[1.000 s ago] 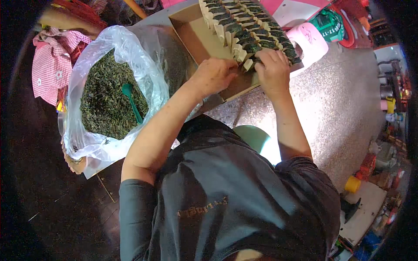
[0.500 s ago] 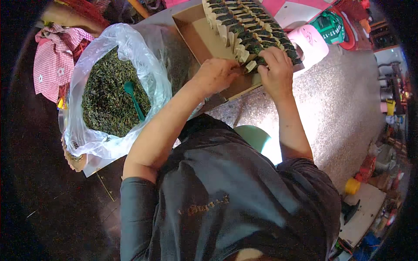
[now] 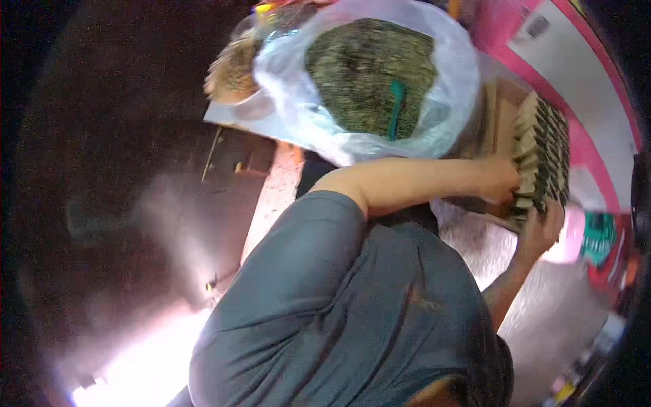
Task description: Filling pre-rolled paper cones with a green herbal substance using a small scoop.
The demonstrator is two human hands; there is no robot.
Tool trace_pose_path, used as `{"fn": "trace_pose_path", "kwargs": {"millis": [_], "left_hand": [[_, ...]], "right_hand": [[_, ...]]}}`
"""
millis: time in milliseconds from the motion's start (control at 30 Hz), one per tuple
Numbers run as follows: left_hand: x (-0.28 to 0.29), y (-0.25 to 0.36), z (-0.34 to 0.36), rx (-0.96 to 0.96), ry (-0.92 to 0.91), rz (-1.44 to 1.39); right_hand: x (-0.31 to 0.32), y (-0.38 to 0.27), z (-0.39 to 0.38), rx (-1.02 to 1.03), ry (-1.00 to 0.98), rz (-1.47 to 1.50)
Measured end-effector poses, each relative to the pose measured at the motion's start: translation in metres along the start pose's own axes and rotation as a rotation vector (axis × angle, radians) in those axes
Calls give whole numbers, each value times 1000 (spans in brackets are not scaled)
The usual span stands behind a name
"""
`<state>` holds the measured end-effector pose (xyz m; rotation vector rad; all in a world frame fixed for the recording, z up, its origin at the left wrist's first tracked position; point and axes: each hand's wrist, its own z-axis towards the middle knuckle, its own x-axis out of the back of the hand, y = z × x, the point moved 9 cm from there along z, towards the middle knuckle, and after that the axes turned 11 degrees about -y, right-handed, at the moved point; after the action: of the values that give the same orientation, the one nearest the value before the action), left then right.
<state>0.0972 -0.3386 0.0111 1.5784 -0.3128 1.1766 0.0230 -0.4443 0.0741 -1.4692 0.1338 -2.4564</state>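
Upright tan paper packets [image 3: 532, 139], filled with dark leafy material, stand in tight rows in a shallow cardboard box [image 3: 498, 115] at the right. My left hand [image 3: 498, 180] is against the near left side of the rows; blur smears its fingers. At the near end, my right hand [image 3: 546, 227] has its fingers bent and closed on a packet, though the grip is blurred. Left of the box, a clear plastic bag [image 3: 451, 68] lies open around dried green leaves [image 3: 352, 74]. A dark green scoop [image 3: 395, 112] rests on the leaves.
A fanned stack of tan paper pieces [image 3: 234, 74] is left of the bag. Beyond the packets runs a pink-and-white surface [image 3: 576, 81]. A pink item [image 3: 569, 237] and a green item [image 3: 597, 237] are beside my right hand. Bright light falls at lower left.
My view has swung left, so the bag, box and hands appear farther right. Both hands stay at the packets, and the picture is now blurred.
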Motion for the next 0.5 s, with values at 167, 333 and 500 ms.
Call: {"fn": "trace_pose_path", "kwargs": {"millis": [167, 333, 500], "left_hand": [[47, 19, -78, -98, 269, 67], [116, 23, -229, -76, 726, 218], [154, -39, -406, 604, 1119, 319]], "right_hand": [[-20, -72, 21, 141, -47, 215], [-60, -141, 26, 338, -189, 377], [-74, -164, 36, 320, -266, 411]]}}
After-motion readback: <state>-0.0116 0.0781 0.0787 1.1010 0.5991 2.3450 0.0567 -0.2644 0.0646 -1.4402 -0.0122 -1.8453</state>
